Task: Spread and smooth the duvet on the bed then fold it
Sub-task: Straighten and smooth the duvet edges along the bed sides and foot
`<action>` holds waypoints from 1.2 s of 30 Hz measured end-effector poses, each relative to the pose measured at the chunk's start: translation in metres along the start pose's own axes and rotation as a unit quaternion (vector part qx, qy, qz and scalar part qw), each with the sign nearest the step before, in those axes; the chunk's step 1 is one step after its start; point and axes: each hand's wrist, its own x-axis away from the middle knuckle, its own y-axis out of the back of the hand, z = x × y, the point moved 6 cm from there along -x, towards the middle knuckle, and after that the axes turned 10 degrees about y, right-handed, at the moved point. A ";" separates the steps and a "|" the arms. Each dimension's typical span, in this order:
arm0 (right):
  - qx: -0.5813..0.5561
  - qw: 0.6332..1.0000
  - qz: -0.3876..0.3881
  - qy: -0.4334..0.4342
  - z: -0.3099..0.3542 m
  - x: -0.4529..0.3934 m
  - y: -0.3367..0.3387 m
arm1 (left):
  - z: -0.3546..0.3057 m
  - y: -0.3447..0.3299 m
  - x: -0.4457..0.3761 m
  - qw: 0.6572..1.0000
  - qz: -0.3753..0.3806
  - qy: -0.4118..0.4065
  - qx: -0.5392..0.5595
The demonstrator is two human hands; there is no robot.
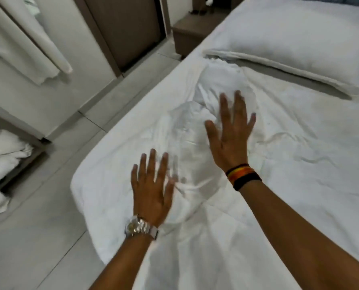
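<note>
A white duvet (278, 155) lies spread over the bed, rumpled into folds near its left edge and upper corner. My left hand (151, 187), with a silver watch on the wrist, lies flat on the duvet near the bed's left edge, fingers straight and spread. My right hand (230, 132), wearing striped wristbands, presses palm-down on a raised bunch of wrinkles farther up the bed, fingers splayed. Both hands look slightly motion-blurred. Neither hand holds any fabric.
A white pillow (295, 38) lies at the head of the bed, top right. A brown nightstand (187, 32) stands beside it. Pale floor tiles (49, 206) run along the bed's left side. White linens (1, 155) sit on a low shelf at far left; cloths (38, 38) hang above.
</note>
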 end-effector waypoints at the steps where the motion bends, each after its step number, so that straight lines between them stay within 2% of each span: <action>1: 0.026 0.998 0.008 0.049 0.026 -0.019 -0.013 | 0.021 0.008 -0.016 0.999 -0.003 0.032 0.000; 3: 0.071 0.989 0.050 0.122 0.069 -0.052 -0.052 | 0.064 0.018 -0.048 0.996 0.000 0.088 0.003; 6: 0.102 0.966 0.190 0.142 0.087 -0.073 -0.133 | 0.114 0.008 -0.095 0.992 0.015 0.126 0.003; 10: 0.190 0.898 0.378 0.118 0.052 -0.063 -0.244 | 0.170 -0.038 -0.144 0.988 0.057 0.143 0.023; 14: 0.230 0.849 0.469 0.081 0.012 -0.041 -0.306 | 0.203 -0.088 -0.156 0.983 0.133 0.119 0.038; 16: 0.264 0.844 0.455 0.102 0.005 -0.038 -0.318 | 0.210 -0.102 -0.154 0.979 0.160 0.116 0.041; 18: 0.274 0.858 0.417 0.120 0.011 -0.042 -0.320 | 0.212 -0.105 -0.156 0.972 0.194 0.124 0.039; 20: 0.271 0.861 0.413 0.118 0.022 -0.051 -0.319 | 0.208 -0.097 -0.161 0.962 0.239 0.130 0.030; 22: 0.251 0.875 0.398 0.114 0.042 -0.070 -0.320 | 0.214 -0.070 -0.172 0.961 0.231 0.149 0.034; 23: 0.230 0.895 0.359 0.127 0.062 -0.088 -0.323 | 0.225 -0.049 -0.180 0.966 0.195 0.166 0.037; 25: 0.190 0.935 0.224 0.198 0.110 -0.129 -0.335 | 0.255 0.001 -0.192 0.975 0.063 0.205 0.063; 27: 0.136 0.948 0.088 0.273 0.164 -0.159 -0.350 | 0.283 0.042 -0.193 0.971 -0.057 0.224 0.066; 28: 0.115 0.950 0.073 0.282 0.181 -0.168 -0.360 | 0.294 0.051 -0.192 0.967 -0.076 0.235 0.060; 29: 0.110 0.948 0.107 0.279 0.191 -0.171 -0.375 | 0.301 0.051 -0.190 0.964 -0.067 0.253 0.054; 31: 0.171 0.918 0.280 0.225 0.184 -0.150 -0.409 | 0.307 0.032 -0.183 0.959 -0.006 0.281 0.040; 33: 0.185 0.889 0.389 0.157 0.160 -0.115 -0.426 | 0.308 0.011 -0.175 0.960 0.040 0.275 0.024; 34: 0.151 0.892 0.404 0.138 0.152 -0.100 -0.427 | 0.307 0.002 -0.171 0.963 0.043 0.264 0.017; 36: 0.107 0.919 0.357 0.128 0.139 -0.084 -0.418 | 0.302 -0.010 -0.166 0.975 0.015 0.220 0.016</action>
